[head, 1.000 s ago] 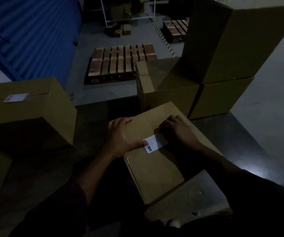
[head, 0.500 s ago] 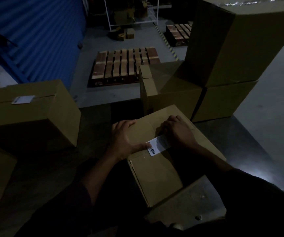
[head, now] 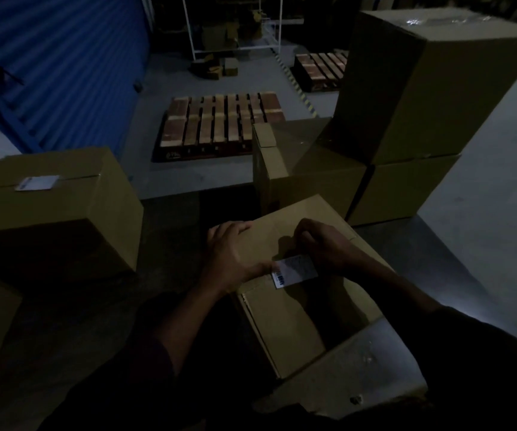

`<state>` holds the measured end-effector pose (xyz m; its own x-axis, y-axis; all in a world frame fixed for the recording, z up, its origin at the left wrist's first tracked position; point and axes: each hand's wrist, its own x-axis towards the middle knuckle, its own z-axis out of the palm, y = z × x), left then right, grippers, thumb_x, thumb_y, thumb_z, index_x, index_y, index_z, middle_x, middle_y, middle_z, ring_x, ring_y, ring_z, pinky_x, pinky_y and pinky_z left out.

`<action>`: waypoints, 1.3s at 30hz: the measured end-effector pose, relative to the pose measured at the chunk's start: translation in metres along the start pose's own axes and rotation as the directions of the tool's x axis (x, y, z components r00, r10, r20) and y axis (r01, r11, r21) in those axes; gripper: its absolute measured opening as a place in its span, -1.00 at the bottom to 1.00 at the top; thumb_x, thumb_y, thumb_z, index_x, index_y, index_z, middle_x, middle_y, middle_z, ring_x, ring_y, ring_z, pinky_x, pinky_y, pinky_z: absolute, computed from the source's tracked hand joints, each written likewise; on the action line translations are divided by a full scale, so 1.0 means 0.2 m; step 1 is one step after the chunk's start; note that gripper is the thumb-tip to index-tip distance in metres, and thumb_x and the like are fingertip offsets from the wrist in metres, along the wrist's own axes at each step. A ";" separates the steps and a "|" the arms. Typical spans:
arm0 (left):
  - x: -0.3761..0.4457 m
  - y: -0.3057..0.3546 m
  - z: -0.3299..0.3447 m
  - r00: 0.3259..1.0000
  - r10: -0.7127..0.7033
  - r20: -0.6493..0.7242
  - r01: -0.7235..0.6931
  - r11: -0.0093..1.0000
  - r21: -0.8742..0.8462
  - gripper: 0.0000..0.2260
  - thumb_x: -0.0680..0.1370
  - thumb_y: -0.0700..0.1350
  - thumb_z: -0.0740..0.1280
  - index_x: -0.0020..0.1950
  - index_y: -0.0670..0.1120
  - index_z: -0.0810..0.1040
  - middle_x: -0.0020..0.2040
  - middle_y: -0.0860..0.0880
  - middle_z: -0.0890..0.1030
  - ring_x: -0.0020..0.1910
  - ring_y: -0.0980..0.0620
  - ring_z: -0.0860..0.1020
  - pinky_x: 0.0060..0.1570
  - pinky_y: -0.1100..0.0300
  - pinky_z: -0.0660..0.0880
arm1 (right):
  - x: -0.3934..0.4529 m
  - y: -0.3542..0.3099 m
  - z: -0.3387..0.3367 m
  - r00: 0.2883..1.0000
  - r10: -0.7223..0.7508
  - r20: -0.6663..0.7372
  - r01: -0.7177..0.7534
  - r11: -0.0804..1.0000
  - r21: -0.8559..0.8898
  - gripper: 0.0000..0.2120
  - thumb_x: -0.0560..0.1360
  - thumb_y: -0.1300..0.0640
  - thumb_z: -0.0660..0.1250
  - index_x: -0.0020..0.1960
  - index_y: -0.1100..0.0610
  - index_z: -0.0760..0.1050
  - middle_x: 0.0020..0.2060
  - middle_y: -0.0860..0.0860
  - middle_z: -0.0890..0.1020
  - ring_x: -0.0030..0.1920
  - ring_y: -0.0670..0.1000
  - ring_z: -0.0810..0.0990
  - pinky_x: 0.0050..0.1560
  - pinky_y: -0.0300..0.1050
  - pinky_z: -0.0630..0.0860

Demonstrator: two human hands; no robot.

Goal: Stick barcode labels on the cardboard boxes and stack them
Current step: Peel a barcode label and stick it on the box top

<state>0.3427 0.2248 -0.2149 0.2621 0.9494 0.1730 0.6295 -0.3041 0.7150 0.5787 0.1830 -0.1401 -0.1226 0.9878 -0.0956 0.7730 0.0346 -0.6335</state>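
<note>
A cardboard box (head: 288, 321) lies right in front of me, turned at an angle. A white barcode label (head: 296, 270) sits on its top, barcode at the left end. My left hand (head: 235, 253) rests flat on the box's top left, its fingers reaching the far edge and its thumb at the label's left end. My right hand (head: 325, 247) presses with bent fingers on the label's right end and hides it. To the left stands another box (head: 64, 206) with a label (head: 37, 182) on top.
A stack of large boxes (head: 422, 88) rises at the right, with a lower box (head: 310, 169) just behind mine. Two wooden pallets (head: 220, 122) lie on the floor beyond. A blue corrugated wall (head: 64, 57) runs along the left. A grey slab (head: 359, 377) lies against the box's near side.
My right hand has rubbed slightly along the label's right end. My left hand and the box stay where they were. The view has shifted a little.
</note>
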 end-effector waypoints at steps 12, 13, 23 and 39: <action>0.02 -0.05 0.06 1.000 -0.006 0.001 0.006 0.999 -0.034 -0.47 0.55 0.25 0.41 0.48 0.13 0.45 0.45 0.07 0.42 0.49 0.02 0.23 0.41 -0.13 0.40 | -0.11 -0.06 -0.01 0.958 0.270 0.098 -0.280 0.801 0.528 -0.57 0.49 0.16 0.48 0.32 0.02 0.48 0.20 0.00 0.56 0.17 0.01 0.61 0.04 -0.07 0.66; 0.02 -0.05 0.06 1.000 -0.004 -0.008 0.003 0.999 -0.037 -0.47 0.54 0.25 0.42 0.47 0.12 0.46 0.44 0.07 0.43 0.48 0.02 0.25 0.40 -0.11 0.40 | -0.13 -0.07 0.01 0.948 0.309 0.074 -0.302 0.804 0.513 -0.61 0.49 0.13 0.49 0.30 0.04 0.52 0.18 0.02 0.58 0.16 0.03 0.63 0.07 -0.01 0.67; 0.01 -0.04 0.08 0.998 0.017 -0.058 -0.019 0.999 -0.039 -0.52 0.55 0.24 0.33 0.40 0.05 0.54 0.40 0.01 0.50 0.43 -0.03 0.33 0.35 -0.10 0.43 | -0.42 -0.08 0.11 0.929 0.369 -0.017 -0.154 0.430 0.890 -0.84 0.57 0.14 0.39 0.09 0.21 0.60 0.08 0.19 0.69 0.05 0.17 0.70 -0.05 0.04 0.68; -0.22 0.61 0.26 0.939 0.340 0.049 -0.340 0.940 -0.020 -0.56 0.56 -0.05 0.46 0.42 -0.02 0.50 0.38 -0.06 0.48 0.40 -0.07 0.37 0.26 -0.01 0.44 | -0.98 0.08 0.16 0.639 0.733 -0.234 0.076 0.243 0.967 -0.95 0.54 0.17 0.43 -0.08 0.14 0.63 -0.20 0.10 0.65 -0.24 -0.01 0.56 -0.28 -0.21 0.50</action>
<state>0.4459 0.1412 -0.1711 0.4962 0.7842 0.3727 0.4885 -0.6070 0.6269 0.5944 -0.0147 -0.1563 0.6341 0.6917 -0.3457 -0.4237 -0.0631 -0.9036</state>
